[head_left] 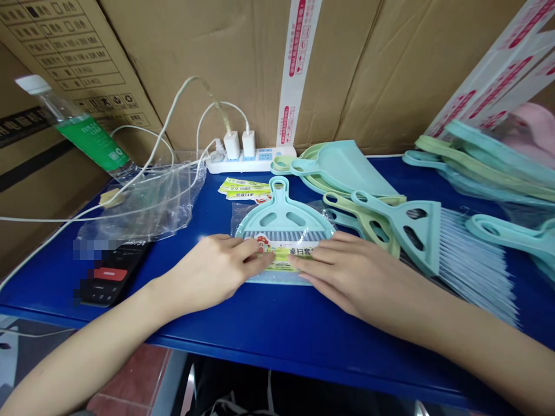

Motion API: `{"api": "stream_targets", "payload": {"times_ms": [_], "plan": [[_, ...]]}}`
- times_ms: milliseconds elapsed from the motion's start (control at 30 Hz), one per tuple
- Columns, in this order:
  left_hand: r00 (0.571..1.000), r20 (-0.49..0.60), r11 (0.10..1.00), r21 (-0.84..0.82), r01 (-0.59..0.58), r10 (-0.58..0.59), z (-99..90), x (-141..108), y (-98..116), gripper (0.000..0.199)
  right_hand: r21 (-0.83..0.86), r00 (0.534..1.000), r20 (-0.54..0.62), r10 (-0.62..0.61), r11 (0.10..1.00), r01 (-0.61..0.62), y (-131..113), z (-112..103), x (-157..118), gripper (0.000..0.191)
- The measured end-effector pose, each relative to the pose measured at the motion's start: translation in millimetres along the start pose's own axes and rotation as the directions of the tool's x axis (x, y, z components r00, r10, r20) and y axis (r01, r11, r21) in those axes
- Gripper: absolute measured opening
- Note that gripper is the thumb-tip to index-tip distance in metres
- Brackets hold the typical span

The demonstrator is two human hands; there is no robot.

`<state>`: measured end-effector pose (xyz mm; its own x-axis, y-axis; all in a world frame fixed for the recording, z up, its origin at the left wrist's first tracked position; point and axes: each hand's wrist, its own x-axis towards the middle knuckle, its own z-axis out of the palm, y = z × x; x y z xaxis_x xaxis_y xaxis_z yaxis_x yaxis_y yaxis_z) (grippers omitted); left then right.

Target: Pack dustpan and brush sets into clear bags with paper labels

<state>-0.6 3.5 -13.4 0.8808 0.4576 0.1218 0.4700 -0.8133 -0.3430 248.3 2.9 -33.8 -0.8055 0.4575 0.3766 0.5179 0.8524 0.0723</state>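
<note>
A light blue dustpan and brush set (284, 211) lies flat on the blue table, handle pointing away from me, the small brush nested in the pan. Clear plastic film shows at its sides. Across its front is a yellow and white label card (281, 254) with printed characters. My left hand (219, 266) is closed at the left side of the set, fingers bent and tips on the card. From the right, my right hand (347, 268) grips the other side, with its fingertips on the card's right part. The undersides of both hands are hidden.
More yellow label cards (247, 189) lie behind the set. Loose brushes (403, 225) and stacked dustpans (347, 167) are on the right, bagged sets (489, 164) farther right. A power strip (264, 159), plastic bags (151, 196), a phone (115, 274) and a tilted bottle (87, 136) are leftward.
</note>
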Motion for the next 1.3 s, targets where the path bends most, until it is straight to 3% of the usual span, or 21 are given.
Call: {"api": "stream_targets", "payload": {"times_ms": [200, 600, 933, 1133, 1300], "plan": [[0.999, 0.041, 0.998, -0.061, 0.020, -0.018, 0.5, 0, 0, 0.036, -0.029, 1.000, -0.010, -0.021, 0.999, 0.021, 0, -2, 1, 0.027], [0.998, -0.055, 1.000, -0.018, 0.024, -0.025, -3.1, -1, -2, 0.021, -0.092, 0.999, -0.014, -0.030, 0.995, 0.029, 0, -3, 0, 0.026], [0.995, -0.094, 0.999, -0.037, 0.024, -0.027, -4.6, -1, -3, 0.028, -0.051, 0.999, -0.010, -0.047, 0.998, 0.047, 0, -2, 0, 0.025], [0.998, -0.060, 0.998, -0.056, -0.005, 0.002, 1.8, 3, 2, 0.023, -0.037, 0.998, 0.001, -0.058, 0.998, 0.058, 0, 2, 0, 0.022], [1.000, -0.021, 0.996, -0.088, -0.001, -0.001, 5.1, 3, 4, 0.035, -0.056, 0.997, -0.040, -0.065, 0.996, 0.063, -1, 4, 1, 0.026]]}}
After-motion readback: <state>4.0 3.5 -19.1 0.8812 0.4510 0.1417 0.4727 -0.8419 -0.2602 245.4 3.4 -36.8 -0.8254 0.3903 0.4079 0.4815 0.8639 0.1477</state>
